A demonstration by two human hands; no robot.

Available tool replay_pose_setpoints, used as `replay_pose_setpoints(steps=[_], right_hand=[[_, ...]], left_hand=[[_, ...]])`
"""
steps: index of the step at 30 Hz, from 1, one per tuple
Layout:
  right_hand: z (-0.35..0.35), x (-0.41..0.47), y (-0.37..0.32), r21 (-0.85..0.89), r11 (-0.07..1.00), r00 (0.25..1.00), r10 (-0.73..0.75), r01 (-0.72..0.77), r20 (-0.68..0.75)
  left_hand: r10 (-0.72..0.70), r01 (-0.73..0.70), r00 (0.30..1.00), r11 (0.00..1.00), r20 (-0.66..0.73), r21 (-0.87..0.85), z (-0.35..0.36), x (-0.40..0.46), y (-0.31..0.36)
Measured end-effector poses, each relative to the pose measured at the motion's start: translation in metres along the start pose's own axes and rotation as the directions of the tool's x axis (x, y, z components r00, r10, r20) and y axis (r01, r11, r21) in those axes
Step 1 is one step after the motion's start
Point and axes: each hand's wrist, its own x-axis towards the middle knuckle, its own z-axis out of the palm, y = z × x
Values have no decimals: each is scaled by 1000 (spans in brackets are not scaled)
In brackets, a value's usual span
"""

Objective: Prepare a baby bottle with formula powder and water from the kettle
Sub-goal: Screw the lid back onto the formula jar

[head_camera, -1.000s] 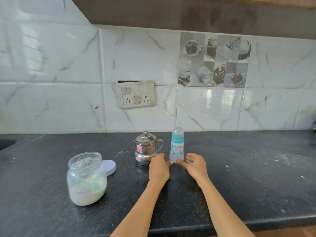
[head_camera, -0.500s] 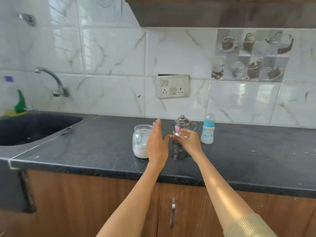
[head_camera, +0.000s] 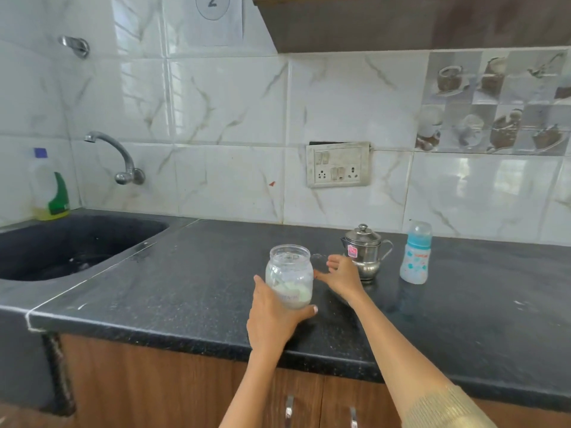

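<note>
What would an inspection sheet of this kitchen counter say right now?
Surface: black speckled stone counter, a few pale specks.
Job's things: clear glass jar of white powder, lidless; small steel kettle, lid on; blue-capped baby bottle, upright, apart.
Clutter: green-labelled detergent bottle by the dark sink.
Hands: left hand grips the jar; right hand open beside it.
Cables: nothing seen.
Surroundings: marble-look tiles, wall socket, tap.

Person: two bare forearms; pale beige ribbed knit sleeve (head_camera: 445,409) pushed up on right arm; pale-painted thumbnail (head_camera: 315,309), left.
</note>
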Motion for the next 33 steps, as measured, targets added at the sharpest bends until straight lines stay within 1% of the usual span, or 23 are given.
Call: replay_pose_setpoints(steps=[3, 5, 7, 9, 10, 12, 14, 17, 19, 21, 23, 24, 26, 27, 30, 33], right_hand=[[17, 20, 2, -130, 991, 998, -3, 11, 64], [30, 41, 9, -269, 962, 997, -15, 35, 77], [39, 63, 21, -368, 929, 994, -7, 47, 110], [50, 83, 33, -420, 903, 988, -27, 90, 155], [52, 80, 28, -431, 896, 985, -36, 105, 166], [52, 74, 20, -394, 911, 987, -72, 125, 146], [47, 66, 10, -321, 939, 991, -92, 120, 102], [29, 47, -19, -80, 996, 999, -46, 46, -4], [14, 32, -45, 79, 996, 999, -46, 46, -6], [-1, 15, -74, 141, 988, 998, -58, 57, 6], [-14, 3, -95, 153, 984, 994, -96, 89, 45], [-19, -3, -105, 140, 986, 990, -107, 94, 92], [-25, -19, -118, 80, 991, 975, -121, 108, 188], [-26, -26, -120, 53, 992, 969, -124, 115, 213], [-30, -42, -119, -22, 992, 970, -114, 122, 215], [-28, -55, -113, -72, 989, 961, -109, 131, 254]], left_hand=[[49, -49, 998, 999, -38, 0, 5, 6, -8], [39, -41, 998, 998, -52, -56, 5, 7, -10], [41, -46, 997, 996, -68, -75, 5, 5, -10], [45, -51, 996, 995, -77, -89, 5, 5, -9], [46, -53, 996, 994, -77, -91, 5, 5, -8], [45, -52, 996, 994, -76, -93, 5, 6, -9], [45, -52, 996, 994, -75, -95, 4, 5, -8], [40, -47, 997, 994, -67, -97, 1, 3, -5], [37, -43, 997, 994, -61, -99, -1, 1, -3], [45, -49, 998, 994, -55, -93, -2, -1, -2], [42, -46, 998, 996, -49, -81, -4, -2, -1], [39, -43, 998, 996, -46, -78, -5, -3, 0], [37, -40, 999, 997, -37, -66, -7, -5, 1], [40, -42, 999, 998, -32, -56, -8, -6, 2], [48, -49, 999, 998, -13, -39, -11, -9, 2], [64, -64, 998, 998, 13, -18, -14, -12, 3]])
